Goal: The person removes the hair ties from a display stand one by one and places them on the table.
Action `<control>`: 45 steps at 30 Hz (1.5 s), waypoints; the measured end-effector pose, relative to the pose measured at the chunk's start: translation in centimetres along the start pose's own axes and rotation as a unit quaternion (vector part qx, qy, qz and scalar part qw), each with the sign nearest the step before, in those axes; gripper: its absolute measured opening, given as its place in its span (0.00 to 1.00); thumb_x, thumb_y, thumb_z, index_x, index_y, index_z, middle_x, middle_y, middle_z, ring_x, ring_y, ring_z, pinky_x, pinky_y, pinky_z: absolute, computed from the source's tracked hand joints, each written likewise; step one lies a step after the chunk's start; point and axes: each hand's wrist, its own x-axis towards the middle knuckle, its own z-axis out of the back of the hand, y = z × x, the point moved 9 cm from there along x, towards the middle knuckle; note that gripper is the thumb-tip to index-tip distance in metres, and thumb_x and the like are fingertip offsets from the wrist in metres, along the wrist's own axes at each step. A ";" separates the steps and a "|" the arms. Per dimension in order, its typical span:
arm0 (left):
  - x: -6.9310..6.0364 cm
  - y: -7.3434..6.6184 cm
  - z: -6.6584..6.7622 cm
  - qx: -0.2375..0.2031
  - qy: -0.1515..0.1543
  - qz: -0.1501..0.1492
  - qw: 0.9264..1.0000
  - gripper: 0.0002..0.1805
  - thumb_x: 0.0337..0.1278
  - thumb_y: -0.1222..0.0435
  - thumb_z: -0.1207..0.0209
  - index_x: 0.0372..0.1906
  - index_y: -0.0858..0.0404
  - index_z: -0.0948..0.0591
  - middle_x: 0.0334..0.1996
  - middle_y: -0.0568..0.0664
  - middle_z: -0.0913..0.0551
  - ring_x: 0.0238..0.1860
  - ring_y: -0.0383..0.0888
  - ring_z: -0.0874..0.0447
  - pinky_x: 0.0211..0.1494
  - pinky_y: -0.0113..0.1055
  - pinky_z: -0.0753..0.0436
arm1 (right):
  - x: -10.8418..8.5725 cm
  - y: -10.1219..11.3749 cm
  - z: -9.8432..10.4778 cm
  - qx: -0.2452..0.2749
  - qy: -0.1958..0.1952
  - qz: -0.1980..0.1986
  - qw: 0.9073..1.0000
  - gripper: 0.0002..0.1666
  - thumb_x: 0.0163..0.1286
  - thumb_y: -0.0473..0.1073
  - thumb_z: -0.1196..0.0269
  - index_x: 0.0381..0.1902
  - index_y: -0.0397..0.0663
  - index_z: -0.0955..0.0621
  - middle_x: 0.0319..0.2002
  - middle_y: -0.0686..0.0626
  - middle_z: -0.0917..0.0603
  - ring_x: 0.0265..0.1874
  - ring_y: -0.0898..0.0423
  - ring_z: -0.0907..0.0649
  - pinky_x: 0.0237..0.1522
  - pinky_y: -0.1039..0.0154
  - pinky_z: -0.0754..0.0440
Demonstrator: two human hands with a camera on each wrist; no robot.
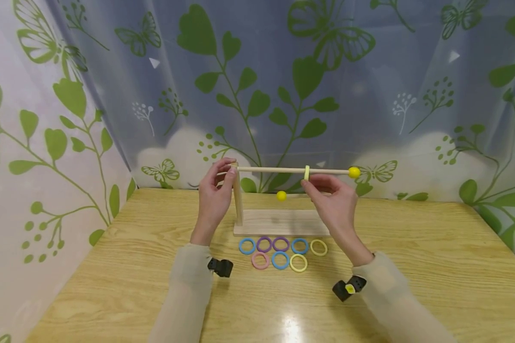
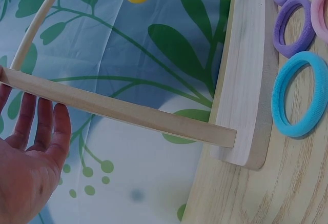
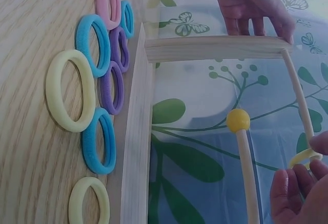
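A wooden stand has a flat base (image 1: 279, 222), an upright post (image 1: 238, 200) on the left and a level rod (image 1: 270, 169) ending in a yellow ball (image 1: 354, 172). My left hand (image 1: 216, 193) grips the top of that post between thumb and fingers. With thumb and fingertips, my right hand (image 1: 336, 200) pinches a pale yellow hair tie (image 1: 306, 172), which sits around the rod, between its middle and the ball. Lower down, a second rod (image 3: 248, 178) carries another yellow ball (image 1: 281, 196); in the head view its far end is hidden behind my right hand.
Several hair ties lie in two rows before the base: blue (image 1: 247, 246), purple (image 1: 264, 244), pink (image 1: 260, 260) and yellow (image 1: 298, 263). The wooden table (image 1: 146, 267) meets a leaf-patterned curtain (image 1: 257, 95) at the back.
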 end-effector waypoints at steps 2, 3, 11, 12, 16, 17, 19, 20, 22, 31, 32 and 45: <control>0.0 0.0 0.0 -0.001 0.000 -0.001 1.000 0.14 0.75 0.63 0.43 0.59 0.60 0.18 0.48 0.56 0.18 0.45 0.41 0.17 0.40 0.26 0.18 | 0.0 0.0 0.0 -0.003 -0.004 0.000 1.000 0.14 0.63 0.48 0.25 0.41 0.45 0.10 0.39 0.41 0.09 0.32 0.68 0.15 0.33 0.76 0.18; 0.0 -0.1 0.0 -0.001 0.000 -0.001 1.000 0.14 0.75 0.63 0.43 0.59 0.60 0.18 0.48 0.56 0.18 0.45 0.41 0.17 0.40 0.26 0.18 | 0.1 -0.1 -0.1 -0.004 -0.006 -0.001 1.000 0.14 0.63 0.48 0.25 0.41 0.45 0.11 0.39 0.42 0.09 0.32 0.68 0.15 0.33 0.76 0.18; 0.1 0.1 0.0 0.000 0.000 -0.005 1.000 0.14 0.75 0.64 0.43 0.59 0.61 0.18 0.49 0.57 0.17 0.45 0.40 0.17 0.40 0.25 0.18 | 0.2 -0.3 0.1 0.009 -0.019 -0.009 1.000 0.13 0.64 0.47 0.26 0.41 0.45 0.10 0.37 0.44 0.09 0.31 0.66 0.14 0.29 0.74 0.17; 0.1 0.1 0.0 0.001 0.000 -0.006 1.000 0.14 0.75 0.63 0.43 0.59 0.60 0.18 0.49 0.57 0.17 0.45 0.40 0.17 0.40 0.25 0.18 | 0.2 -0.3 0.1 0.014 -0.020 -0.009 1.000 0.13 0.64 0.47 0.26 0.41 0.45 0.10 0.36 0.46 0.09 0.31 0.66 0.14 0.29 0.74 0.16; 0.1 0.0 0.1 0.002 0.001 -0.007 1.000 0.14 0.75 0.63 0.43 0.59 0.60 0.18 0.49 0.57 0.17 0.46 0.40 0.17 0.40 0.25 0.18 | 0.3 -0.2 0.2 0.025 -0.019 -0.008 0.999 0.13 0.64 0.46 0.26 0.41 0.44 0.10 0.36 0.44 0.09 0.30 0.67 0.14 0.28 0.73 0.15; 0.0 0.0 0.1 0.001 0.001 -0.007 1.000 0.14 0.75 0.63 0.43 0.59 0.60 0.18 0.49 0.57 0.17 0.46 0.40 0.17 0.40 0.25 0.18 | 0.3 -0.2 0.2 0.026 -0.019 -0.007 0.999 0.12 0.64 0.46 0.26 0.41 0.44 0.10 0.36 0.43 0.09 0.30 0.67 0.14 0.28 0.73 0.15; 0.1 0.1 0.1 0.001 0.001 -0.006 1.000 0.14 0.75 0.63 0.43 0.59 0.59 0.18 0.49 0.57 0.17 0.46 0.40 0.17 0.40 0.25 0.19 | 0.3 -0.1 0.2 0.029 -0.019 -0.005 0.999 0.12 0.64 0.46 0.26 0.40 0.44 0.10 0.37 0.40 0.09 0.30 0.67 0.14 0.27 0.73 0.16; 0.1 0.1 0.1 0.001 0.000 -0.006 1.000 0.14 0.75 0.63 0.43 0.59 0.59 0.18 0.49 0.57 0.17 0.46 0.40 0.16 0.40 0.25 0.19 | 0.3 0.0 0.2 0.031 -0.019 -0.004 0.999 0.12 0.64 0.46 0.26 0.40 0.44 0.10 0.37 0.39 0.09 0.29 0.67 0.14 0.27 0.73 0.16; 0.1 0.2 0.1 -0.001 0.000 -0.004 1.000 0.14 0.75 0.63 0.43 0.59 0.59 0.18 0.49 0.56 0.18 0.46 0.40 0.16 0.40 0.25 0.19 | 0.3 0.0 0.3 0.030 -0.021 -0.005 0.999 0.12 0.64 0.46 0.26 0.40 0.44 0.10 0.37 0.40 0.09 0.29 0.68 0.14 0.27 0.74 0.16; 0.0 0.1 0.0 -0.001 0.000 -0.002 1.000 0.14 0.75 0.63 0.42 0.59 0.60 0.18 0.49 0.56 0.18 0.45 0.41 0.17 0.40 0.25 0.18 | 0.4 0.1 0.4 0.027 -0.027 -0.002 0.999 0.12 0.64 0.45 0.26 0.40 0.43 0.10 0.37 0.42 0.09 0.29 0.69 0.15 0.27 0.74 0.16; 0.0 0.1 0.1 -0.001 -0.001 -0.002 1.000 0.14 0.74 0.63 0.42 0.59 0.60 0.18 0.49 0.56 0.18 0.45 0.41 0.17 0.40 0.25 0.18 | 0.4 0.2 0.5 0.027 -0.028 -0.001 0.999 0.12 0.64 0.45 0.26 0.40 0.43 0.10 0.36 0.43 0.09 0.29 0.69 0.14 0.27 0.74 0.16; 0.0 0.0 0.1 -0.001 -0.002 -0.008 1.000 0.14 0.74 0.63 0.42 0.59 0.59 0.17 0.48 0.56 0.18 0.45 0.42 0.17 0.39 0.25 0.19 | 0.6 0.3 1.4 0.028 -0.043 0.015 0.999 0.10 0.65 0.44 0.27 0.40 0.43 0.10 0.29 0.64 0.12 0.29 0.68 0.14 0.28 0.73 0.15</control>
